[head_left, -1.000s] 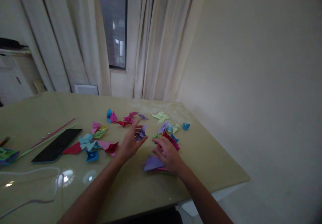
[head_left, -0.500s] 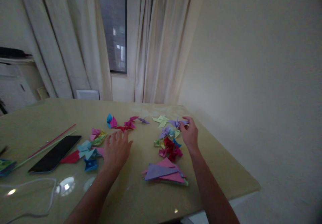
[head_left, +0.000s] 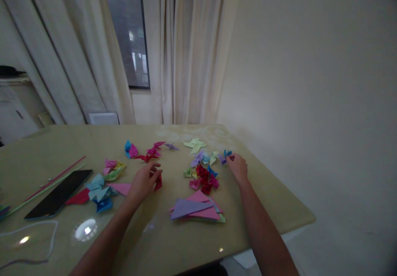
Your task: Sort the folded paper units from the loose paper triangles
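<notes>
My left hand [head_left: 145, 183] hovers over the middle of the table, its fingers curled on a small red folded paper piece [head_left: 158, 182]. On the right, my right hand [head_left: 238, 168] pinches a small blue and purple origami piece [head_left: 226, 156] at the edge of a paper cluster. Beside it lie a pale green folded piece [head_left: 214, 157] and a lilac one [head_left: 197, 159]. Nearer me are dark red origami pieces [head_left: 204, 177]. A red paper crane [head_left: 147, 157] rests just beyond my left hand.
Flat folded pink and purple papers [head_left: 192, 209] lie stacked in front. To the left are a black phone [head_left: 58, 194], thin pink and green strips [head_left: 54, 178], light blue folded pieces [head_left: 98, 188] and a white cable [head_left: 52, 238]. A wall [head_left: 310, 102] borders the table's right side.
My left hand has gone from spread fingers to curled around a red paper piece. My right hand was at a purple crane and now pinches a blue and purple piece. The view has shifted slightly.
</notes>
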{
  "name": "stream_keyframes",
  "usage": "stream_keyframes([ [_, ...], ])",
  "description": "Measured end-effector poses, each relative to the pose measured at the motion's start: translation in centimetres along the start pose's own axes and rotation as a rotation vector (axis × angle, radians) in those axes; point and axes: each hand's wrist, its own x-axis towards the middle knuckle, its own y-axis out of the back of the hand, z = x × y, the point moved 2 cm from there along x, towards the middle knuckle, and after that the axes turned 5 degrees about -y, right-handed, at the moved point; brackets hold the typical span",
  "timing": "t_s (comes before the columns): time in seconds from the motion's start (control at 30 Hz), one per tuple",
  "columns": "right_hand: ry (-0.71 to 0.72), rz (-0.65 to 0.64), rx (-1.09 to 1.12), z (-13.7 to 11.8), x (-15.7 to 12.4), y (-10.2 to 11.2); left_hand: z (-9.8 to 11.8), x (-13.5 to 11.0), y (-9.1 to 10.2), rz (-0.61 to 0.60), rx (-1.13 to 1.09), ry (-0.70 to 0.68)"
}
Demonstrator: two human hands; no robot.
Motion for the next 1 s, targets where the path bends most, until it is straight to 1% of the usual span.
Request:
stream_keyframes([
  [0.07, 0.065, 0.089, -0.047, -1.3, -0.8, 0.3, 0.7, 0.0, -0.4, 0.021, -0.272, -0.012],
  [0.1, 0.13, 0.128, -0.045, -2.2, -1.4, 0.3, 1.0, 0.0, -0.7, 0.03, -0.371, -0.02],
  [0.13, 0.216, 0.14, -0.022, -3.3, -2.3, 0.2, 1.4, -0.2, -0.9, 0.033, -0.443, -0.026],
  [0.17, 0.313, 0.113, 0.039, -4.5, -3.4, -0.2, 1.7, -0.4, -1.2, 0.035, -0.496, -0.027],
  [0.2, 0.428, 0.004, 0.122, -5.7, -4.7, -0.7, 2.1, -0.6, -1.5, 0.029, -0.541, -0.022],
  [0.23, 0.528, -0.157, 0.206, -6.8, -6.1, -1.5, 2.5, -0.9, -1.8, 0.018, -0.583, -0.014],
  [0.3, 0.668, -0.532, 0.322, -8.8, -9.3, -3.3, 3.3, -1.4, -2.5, -0.026, -0.671, 0.001],
  [0.33, 0.712, -0.653, 0.362, -9.5, -10.8, -3.9, 3.7, -1.7, -2.8, -0.054, -0.711, 0.007],
  [0.37, 0.742, -0.722, 0.39, -10.0, -11.9, -4.4, 4.0, -1.9, -3.2, -0.082, -0.742, 0.013],
  [0.4, 0.754, -0.756, 0.41, -10.4, -12.8, -4.8, 4.2, -2.0, -3.4, -0.108, -0.761, 0.014],
  [0.47, 0.725, -0.726, 0.434, -10.5, -13.3, -4.9, 4.1, -1.9, -3.8, -0.122, -0.755, 0.005],
  [0.5, 0.69, -0.689, 0.442, -10.3, -13.0, -4.7, 3.8, -1.8, -3.8, -0.103, -0.714, -0.01],
  [0.57, 0.602, -0.623, 0.447, -9.8, -11.9, -4.1, 2.5, -1.3, -3.5, 0.004, -0.52, -0.067],
  [0.63, 0.539, -0.603, 0.416, -9.2, -10.5, -3.4, 0.8, -0.8, -2.9, 0.143, -0.185, -0.147],
  [0.67, 0.533, -0.608, 0.385, -9.0, -9.9, -3.2, -0.1, -0.6, -2.6, 0.188, 0.001, -0.181],
  [0.7, 0.542, -0.609, 0.348, -8.9, -9.4, -2.9, -0.9, -0.4, -2.5, 0.208, 0.167, -0.194],
  [0.77, 0.583, -0.579, 0.28, -8.7, -8.8, -2.6, -2.2, 0.2, -2.3, 0.222, 0.424, -0.14],
  [0.83, 0.606, -0.514, 0.25, -8.7, -8.4, -2.4, -2.9, 1.1, -2.2, 0.232, 0.582, -0.028],
  [0.93, 0.592, -0.44, 0.263, -8.6, -8.4, -2.5, -3.3, 2.6, -2.2, 0.209, 0.67, 0.102],
  [1.0, 0.595, -0.426, 0.27, -8.5, -8.5, -2.7, -3.6, 3.3, -2.0, 0.169, 0.657, 0.125],
])
